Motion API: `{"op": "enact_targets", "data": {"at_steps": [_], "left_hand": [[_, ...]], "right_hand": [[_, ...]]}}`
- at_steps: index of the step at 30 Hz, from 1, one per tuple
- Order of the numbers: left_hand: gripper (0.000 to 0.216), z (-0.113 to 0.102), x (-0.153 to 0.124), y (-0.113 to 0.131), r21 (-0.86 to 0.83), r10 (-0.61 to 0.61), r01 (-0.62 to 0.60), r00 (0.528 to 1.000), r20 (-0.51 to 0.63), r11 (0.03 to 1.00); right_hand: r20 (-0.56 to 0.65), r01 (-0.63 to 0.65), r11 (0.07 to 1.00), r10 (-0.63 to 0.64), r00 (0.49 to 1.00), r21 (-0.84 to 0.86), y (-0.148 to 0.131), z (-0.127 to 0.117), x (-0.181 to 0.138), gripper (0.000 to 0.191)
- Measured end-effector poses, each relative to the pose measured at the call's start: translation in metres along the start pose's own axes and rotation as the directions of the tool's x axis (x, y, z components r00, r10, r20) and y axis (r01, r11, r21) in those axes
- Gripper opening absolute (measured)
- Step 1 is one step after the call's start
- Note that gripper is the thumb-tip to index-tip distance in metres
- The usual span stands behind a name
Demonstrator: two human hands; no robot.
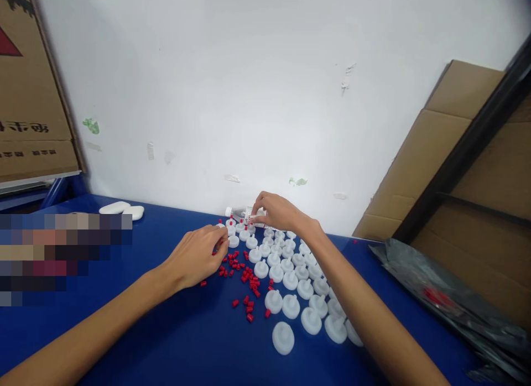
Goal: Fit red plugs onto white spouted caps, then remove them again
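Several white plastic caps [291,280] stand in rows on the blue table [166,330]. Small red plugs [249,278] lie scattered to their left. My left hand [197,257] rests curled on the table at the edge of the red plugs, fingertips pinched together near a white cap; what they hold is too small to make out. My right hand [279,212] hovers over the far end of the rows, fingers pinched on a small white cap with a red tip [251,220]. A clear bottle [239,212] lies just behind it.
Two white oval pieces [123,209] lie at the far left by the white wall. A dark plastic bag [452,303] sprawls on the right. Cardboard sheets [452,170] lean at the right, a cardboard box [29,82] stands at the left.
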State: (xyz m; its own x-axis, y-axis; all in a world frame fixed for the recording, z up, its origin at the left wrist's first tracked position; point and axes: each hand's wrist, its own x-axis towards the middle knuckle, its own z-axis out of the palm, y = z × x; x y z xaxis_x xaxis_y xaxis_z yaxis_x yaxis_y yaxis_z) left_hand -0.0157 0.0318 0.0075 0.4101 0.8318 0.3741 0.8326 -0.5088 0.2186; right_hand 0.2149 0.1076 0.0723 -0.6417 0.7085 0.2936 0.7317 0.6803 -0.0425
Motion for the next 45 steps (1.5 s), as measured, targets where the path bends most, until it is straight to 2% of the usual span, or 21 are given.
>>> {"op": "enact_targets", "data": {"at_steps": [4,9,16,22,27,33,36,40,45], "left_hand": [[0.018,0.003,-0.001,-0.002,0.065,0.030,-0.032,0.999,0.036,0.997],[0.019,0.005,0.000,-0.003,0.083,0.075,-0.081,0.995,0.073,0.993],[0.019,0.006,0.000,-0.004,0.097,0.067,-0.077,0.992,0.104,0.992],[0.020,0.007,-0.001,-0.005,0.073,0.076,-0.086,0.989,0.130,0.994],[0.022,0.006,0.000,-0.005,0.073,0.070,-0.075,0.995,0.072,0.994],[0.027,0.001,0.001,-0.003,-0.015,-0.015,0.014,0.997,-0.077,1.000],[0.028,-0.001,0.000,-0.002,-0.073,-0.057,0.048,0.991,-0.121,0.996],[0.031,-0.001,0.001,-0.003,-0.097,-0.068,0.056,0.990,-0.125,0.994],[0.036,-0.004,0.003,-0.004,-0.148,-0.097,0.079,0.989,-0.116,0.986]], "right_hand": [[0.087,-0.021,0.999,0.019,0.996,0.027,0.007,0.010,0.001,0.010],[0.179,-0.052,0.996,0.038,0.983,0.075,0.013,0.018,0.001,0.016],[0.186,-0.107,0.993,0.098,0.978,0.040,0.011,0.017,0.000,0.009],[0.187,-0.092,0.995,0.082,0.979,0.049,-0.002,0.026,0.004,0.018],[0.174,-0.050,0.997,0.040,0.984,0.054,-0.013,0.032,0.007,0.005],[0.083,-0.057,0.994,0.049,0.995,0.093,-0.023,0.007,0.000,0.017],[0.105,-0.024,0.993,0.012,0.994,0.115,-0.036,-0.001,0.000,0.017],[0.156,0.075,0.988,-0.096,0.983,0.135,-0.058,-0.006,0.002,0.010],[0.129,0.113,0.986,-0.128,0.983,0.122,-0.068,-0.011,0.003,0.006]]}}
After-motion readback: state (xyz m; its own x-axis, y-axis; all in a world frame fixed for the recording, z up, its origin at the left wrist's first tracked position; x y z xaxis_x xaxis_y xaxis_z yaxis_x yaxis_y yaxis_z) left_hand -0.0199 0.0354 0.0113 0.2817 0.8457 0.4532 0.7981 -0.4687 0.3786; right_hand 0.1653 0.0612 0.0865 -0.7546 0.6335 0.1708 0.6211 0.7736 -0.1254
